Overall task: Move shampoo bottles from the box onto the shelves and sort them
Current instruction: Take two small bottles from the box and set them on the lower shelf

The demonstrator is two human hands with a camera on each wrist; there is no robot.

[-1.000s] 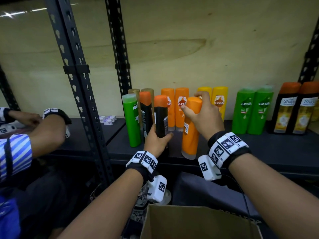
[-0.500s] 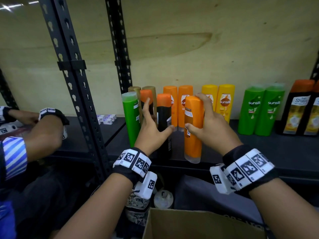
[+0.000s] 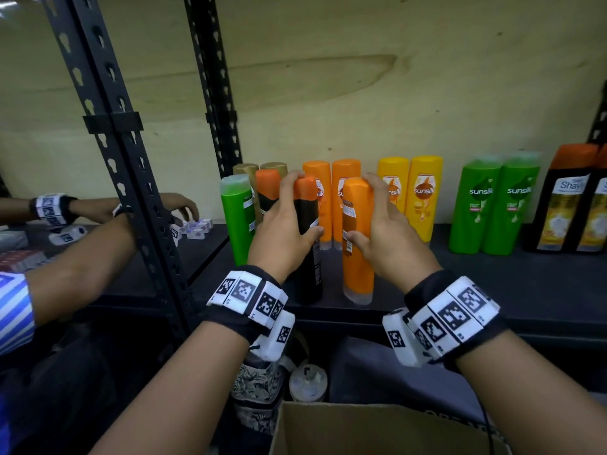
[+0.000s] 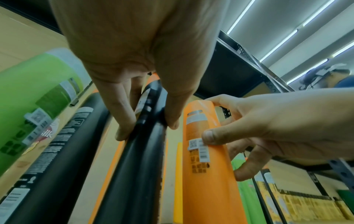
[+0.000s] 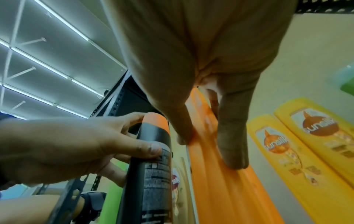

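The left hand (image 3: 282,231) is wrapping round a tall black plastic shampoo bottle with an orange cap (image 3: 307,244), fingers curling over the cap's far side and the thumb pressing across the front of the body, while the right hand (image 3: 384,234) is holding a tall orange plastic shampoo bottle (image 3: 358,251) in much the same way, fingertips over the top and thumb on the small white barcode sticker (image 3: 347,241). Both bottles are standing at the front edge of the black metal shelf (image 3: 492,284), just beside each other and ahead of the sorted row at the back: a green bottle (image 3: 238,218), orange ones, yellow ones (image 3: 423,198) and a green pair (image 3: 492,205). The open brown cardboard box (image 3: 361,431) is sitting below, near the wearer. These bottles are looking rigid and smooth, probably full and so moderately heavy, and their glossy sides are likely to be slippery; being tall on a narrow base, they are liable to tip if pushed high up. The safer hold is probably round the flat faces at mid-body, thumb opposing the fingers, rather than by the cap alone. In the left wrist view the fingers (image 4: 124,115) are straddling the dark body closely.
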